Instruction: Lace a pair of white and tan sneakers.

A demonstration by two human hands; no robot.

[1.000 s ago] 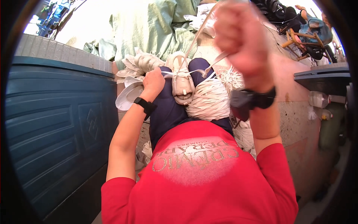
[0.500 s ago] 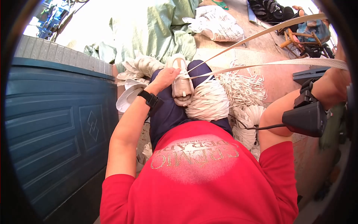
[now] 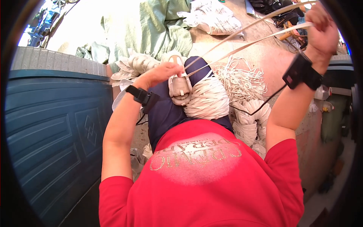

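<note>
A beige-and-white shoe point(image 3: 180, 87) rests on my left thigh, its opening toward me. My left hand point(image 3: 163, 72) is closed at the shoe's lacing area, fingertips against its upper; what exactly they pinch is partly hidden. Two strands of a flat cream shoelace point(image 3: 247, 44) run taut from the shoe up to the far right. At their other end my right hand point(image 3: 321, 32) is raised and closed round the lace. Beside the shoe, a thick bundle of cream laces point(image 3: 208, 97) lies on my right thigh.
Loose laces point(image 3: 240, 77) lie heaped on the floor past my right knee. Several pale shoes are stacked at left point(image 3: 141, 62) and right point(image 3: 252, 113). A green sheet point(image 3: 145, 28) and a white sack point(image 3: 213, 18) lie ahead. A blue panelled door point(image 3: 56, 132) stands at left.
My right hand has moved up and forward at the far right, drawing the lace strands higher. My left hand has shifted over the shoe's lacing; the whole view has moved slightly.
</note>
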